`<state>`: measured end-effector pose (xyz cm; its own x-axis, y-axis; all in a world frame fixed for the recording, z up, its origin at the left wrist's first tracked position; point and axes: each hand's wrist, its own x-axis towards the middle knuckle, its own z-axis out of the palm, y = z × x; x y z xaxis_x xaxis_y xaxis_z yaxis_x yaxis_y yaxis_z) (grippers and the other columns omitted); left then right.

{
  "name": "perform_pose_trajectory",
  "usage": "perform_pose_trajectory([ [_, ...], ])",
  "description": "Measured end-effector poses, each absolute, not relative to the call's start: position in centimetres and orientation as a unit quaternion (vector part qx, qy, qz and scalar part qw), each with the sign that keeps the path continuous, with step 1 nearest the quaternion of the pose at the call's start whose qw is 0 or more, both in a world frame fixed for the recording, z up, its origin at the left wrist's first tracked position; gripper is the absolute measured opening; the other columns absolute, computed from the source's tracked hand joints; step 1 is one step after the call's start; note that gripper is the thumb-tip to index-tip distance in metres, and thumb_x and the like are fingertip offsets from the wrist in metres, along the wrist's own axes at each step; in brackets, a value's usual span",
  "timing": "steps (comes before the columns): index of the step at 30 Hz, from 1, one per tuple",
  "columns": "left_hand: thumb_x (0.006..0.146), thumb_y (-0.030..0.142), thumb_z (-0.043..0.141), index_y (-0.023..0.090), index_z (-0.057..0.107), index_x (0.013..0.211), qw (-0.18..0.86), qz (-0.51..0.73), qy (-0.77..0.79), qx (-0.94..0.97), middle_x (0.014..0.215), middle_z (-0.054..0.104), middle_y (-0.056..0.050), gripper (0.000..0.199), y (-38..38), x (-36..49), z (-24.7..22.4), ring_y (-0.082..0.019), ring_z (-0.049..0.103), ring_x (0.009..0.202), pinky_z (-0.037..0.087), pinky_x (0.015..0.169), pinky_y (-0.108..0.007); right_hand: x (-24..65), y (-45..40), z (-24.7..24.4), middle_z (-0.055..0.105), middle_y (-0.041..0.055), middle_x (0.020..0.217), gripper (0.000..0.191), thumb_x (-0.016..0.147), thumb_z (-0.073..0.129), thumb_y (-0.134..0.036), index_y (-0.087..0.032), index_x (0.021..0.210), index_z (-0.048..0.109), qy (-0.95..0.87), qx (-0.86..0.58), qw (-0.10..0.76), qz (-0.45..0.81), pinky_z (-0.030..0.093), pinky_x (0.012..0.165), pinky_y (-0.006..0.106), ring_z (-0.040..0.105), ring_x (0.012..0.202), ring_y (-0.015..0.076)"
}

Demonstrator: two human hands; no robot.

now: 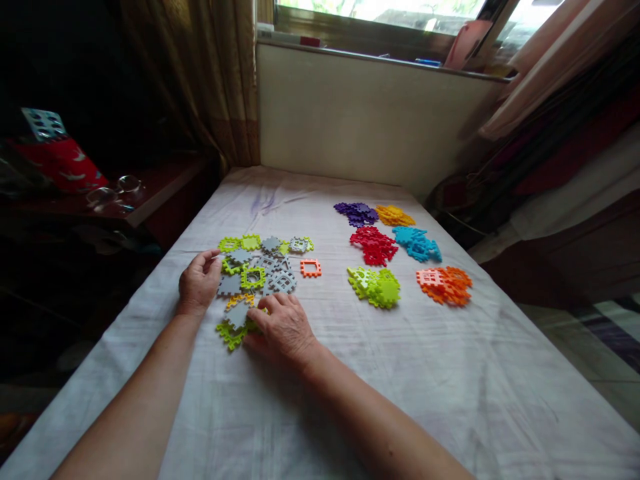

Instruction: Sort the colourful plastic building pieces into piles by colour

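Observation:
My left hand [199,283] rests at the left edge of a mixed pile of grey pieces [229,286] and green pieces [253,277], its fingers curled; what they hold, if anything, is hidden. Over the pile's near end, my right hand [284,325] has its fingertips at a grey piece [237,315] lying on green ones. Whether it grips a piece cannot be made out. A yellow piece [241,301] shows just beyond. One orange square frame [311,269] lies apart, right of the pile.
Sorted piles sit to the right: purple [357,213], yellow [395,215], red [374,246], blue [417,244], lime green [375,287] and orange [445,286]. A dark side table [165,181] with glasses [116,191] and a red pouch [67,165] stands left of the bed.

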<state>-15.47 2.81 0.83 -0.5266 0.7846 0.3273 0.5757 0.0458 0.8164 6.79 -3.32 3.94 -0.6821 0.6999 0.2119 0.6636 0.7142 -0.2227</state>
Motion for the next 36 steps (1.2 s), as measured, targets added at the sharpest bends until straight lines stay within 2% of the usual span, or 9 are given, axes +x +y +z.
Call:
perform_pose_trajectory([
  [7, 0.077, 0.033, 0.057, 0.02, 0.07, 0.103, 0.105, 0.519, 0.711, 0.463, 0.093, 0.076, -0.003, 0.032, 2.9, -15.3, 0.8, -0.017, 0.071, 0.086, 0.055, 0.081, -0.027, 5.0, -1.8, 4.5, 0.071, 0.004, 0.106, 0.018, 0.095, 0.057, -0.033, -0.023, 0.108, 0.066, -0.905, -0.406, 0.108, 0.063, 0.041, 0.085, 0.036, 0.057, 0.1, 0.0226],
  [9, 0.077, 0.033, 0.057, 0.02, 0.07, 0.102, 0.107, 0.523, 0.709, 0.461, 0.094, 0.076, -0.003, 0.031, 2.9, -15.3, 0.9, -0.017, 0.071, 0.086, 0.055, 0.081, -0.027, 5.4, -2.0, 4.3, 0.072, 0.004, 0.105, 0.017, 0.095, 0.056, -0.032, -0.023, 0.105, 0.067, -0.904, -0.407, 0.117, 0.064, 0.04, 0.085, 0.036, 0.057, 0.1, 0.0226],
  [14, 0.077, 0.033, 0.057, 0.019, 0.071, 0.104, 0.109, 0.52, 0.712, 0.46, 0.095, 0.076, -0.004, 0.033, 2.9, -15.3, 0.9, -0.018, 0.071, 0.087, 0.055, 0.082, -0.028, 7.0, -2.7, 3.8, 0.069, 0.0042, 0.117, 0.026, 0.087, 0.067, -0.038, -0.023, 0.108, 0.067, -0.888, -0.426, 0.16, 0.06, 0.039, 0.086, 0.037, 0.055, 0.106, 0.0242],
  [18, 0.077, 0.034, 0.057, 0.02, 0.071, 0.105, 0.101, 0.513, 0.717, 0.462, 0.095, 0.076, -0.004, 0.034, 2.9, -15.3, 0.9, -0.018, 0.071, 0.088, 0.055, 0.083, -0.029, 7.6, -2.9, 3.3, 0.071, 0.0039, 0.11, 0.011, 0.091, 0.062, -0.03, -0.022, 0.095, 0.069, -0.89, -0.427, 0.156, 0.042, 0.039, 0.083, 0.036, 0.056, 0.101, 0.0227],
  [21, 0.077, 0.035, 0.057, 0.02, 0.071, 0.105, 0.102, 0.511, 0.719, 0.46, 0.093, 0.076, -0.004, 0.034, 2.8, -15.3, 0.9, -0.018, 0.071, 0.088, 0.055, 0.083, -0.029, 7.5, -2.9, 3.0, 0.073, 0.0042, 0.104, 0.013, 0.094, 0.056, -0.022, -0.022, 0.095, 0.068, -0.895, -0.415, 0.166, 0.011, 0.039, 0.08, 0.034, 0.059, 0.094, 0.0207],
  [26, 0.078, 0.035, 0.058, 0.02, 0.071, 0.105, 0.104, 0.512, 0.716, 0.463, 0.096, 0.076, -0.003, 0.034, 2.8, -15.3, 1.1, -0.018, 0.071, 0.088, 0.055, 0.083, -0.029, 8.1, -2.4, 2.7, 0.075, 0.0051, 0.101, 0.021, 0.095, 0.053, -0.018, -0.022, 0.11, 0.067, -0.898, -0.388, 0.207, -0.028, 0.042, 0.077, 0.031, 0.064, 0.085, 0.018],
  [30, 0.077, 0.036, 0.057, 0.02, 0.071, 0.106, 0.105, 0.509, 0.717, 0.464, 0.097, 0.076, -0.004, 0.035, 2.9, -15.4, 1.0, -0.019, 0.071, 0.089, 0.055, 0.084, -0.03, 9.9, -1.4, 2.6, 0.076, 0.0056, 0.093, 0.03, 0.098, 0.048, -0.018, -0.02, 0.123, 0.064, -0.866, -0.431, 0.25, -0.028, 0.045, 0.072, 0.028, 0.067, 0.075, 0.016],
  [36, 0.078, 0.038, 0.056, 0.02, 0.071, 0.107, 0.097, 0.498, 0.722, 0.471, 0.093, 0.075, -0.005, 0.038, 2.9, -15.6, 0.8, -0.02, 0.071, 0.089, 0.054, 0.086, -0.032, 13.7, -0.1, 2.3, 0.078, 0.0048, 0.096, 0.03, 0.093, 0.051, -0.02, -0.021, 0.117, 0.069, -0.763, -0.529, 0.369, 0.046, 0.051, 0.073, 0.024, 0.071, 0.077, 0.0148],
])
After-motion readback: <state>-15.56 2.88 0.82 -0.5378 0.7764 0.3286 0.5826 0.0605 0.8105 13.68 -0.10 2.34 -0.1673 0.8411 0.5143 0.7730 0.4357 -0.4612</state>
